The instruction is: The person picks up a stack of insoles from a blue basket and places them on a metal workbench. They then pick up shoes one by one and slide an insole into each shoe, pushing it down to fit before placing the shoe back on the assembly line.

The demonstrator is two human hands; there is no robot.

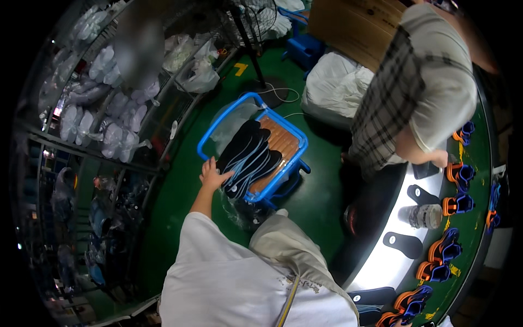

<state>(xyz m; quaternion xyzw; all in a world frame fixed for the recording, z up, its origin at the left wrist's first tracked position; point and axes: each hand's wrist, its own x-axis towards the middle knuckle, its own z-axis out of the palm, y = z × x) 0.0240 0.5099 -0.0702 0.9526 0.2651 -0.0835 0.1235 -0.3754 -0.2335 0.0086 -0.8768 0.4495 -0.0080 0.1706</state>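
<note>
My left hand (210, 175) reaches out with its fingers spread, at the near left edge of a pile of black insoles (248, 158) with light blue edges. Its thumb lies against or just beside the pile; I cannot tell which. The insoles rest on top of brown, slatted-looking material (278, 143) in a blue-framed cart (218, 117). Clear plastic (231, 122) lies along the cart's far left side. I cannot make out my right hand.
At right, a bench with a white strip (376, 256) holds single insoles (403, 245), a clear jar (426, 216) and several orange-and-blue shoes (444, 245). A co-worker (414, 92) stands beside it. Shelves with bagged shoes (117, 131) line the left. A white sack (335, 87) stands behind the cart.
</note>
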